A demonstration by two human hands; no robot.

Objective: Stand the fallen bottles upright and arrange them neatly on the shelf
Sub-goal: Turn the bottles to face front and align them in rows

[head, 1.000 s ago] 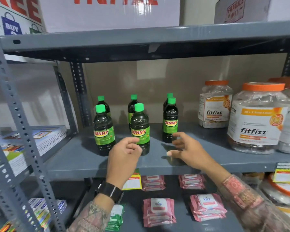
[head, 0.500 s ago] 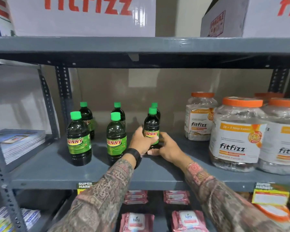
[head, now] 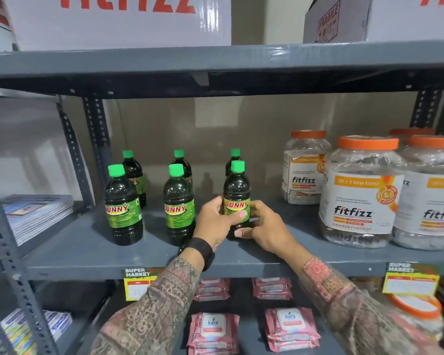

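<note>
Several dark bottles with green caps and green SUNNY labels stand upright in two rows on the grey shelf (head: 92, 254). The front right bottle (head: 236, 190) is held low down by both hands. My left hand (head: 215, 221) wraps its left side, thumb across the label. My right hand (head: 263, 226) cups its base from the right. The front middle bottle (head: 178, 203) and front left bottle (head: 123, 204) stand free. Three more bottles stand behind, partly hidden.
Large Fitfizz jars (head: 360, 193) with orange lids fill the shelf's right side. White Fitfizz boxes (head: 118, 19) sit on the shelf above. Pink Kara packs (head: 213, 331) lie on the shelf below. Stacked booklets (head: 36, 213) rest on the left rack.
Both hands reached in from the shelf's front edge and closed around the front right bottle. My view moved closer and shifted right.
</note>
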